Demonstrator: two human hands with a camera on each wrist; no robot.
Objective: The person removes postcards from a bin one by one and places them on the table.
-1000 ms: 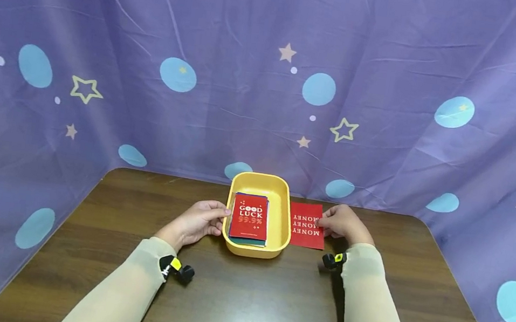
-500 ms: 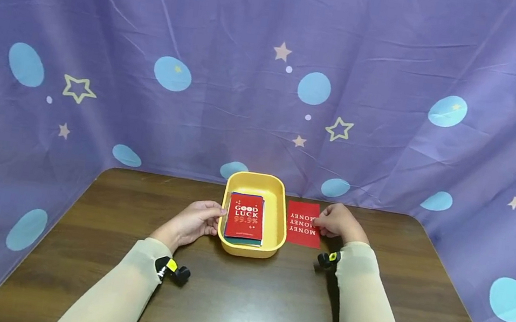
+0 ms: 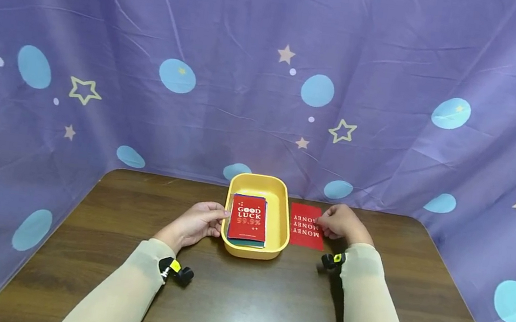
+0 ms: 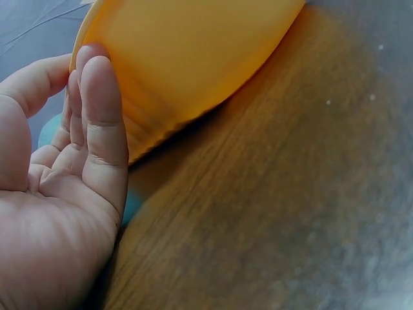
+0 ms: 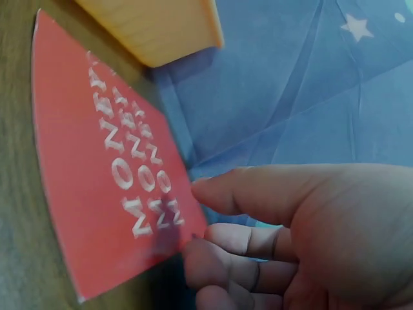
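Observation:
A yellow plastic tray (image 3: 280,218) stands on the table, with a stack of envelopes inside; the top red one (image 3: 247,227) reads "GOOD LUCK 99.9%". My left hand (image 3: 198,224) holds the tray's left rim, its thumb at the edge and fingers against the outer wall (image 4: 174,77). To the right of the tray lies a flat red envelope (image 3: 304,238) printed "MONEY" in three lines, upside down in the head view. My right hand (image 3: 341,224) pinches its right edge near the far corner; in the right wrist view the thumb (image 5: 239,187) meets that edge, fingers beneath.
The brown wooden table (image 3: 239,300) has its far edge just behind the tray. A purple curtain (image 3: 250,73) with stars and dots hangs behind and along both sides. Small black cameras (image 3: 181,275) are strapped on both wrists.
My right hand has shifted slightly over the red envelope and covers a little more of the print. The left hand stays at the tray; the head view sways a little.

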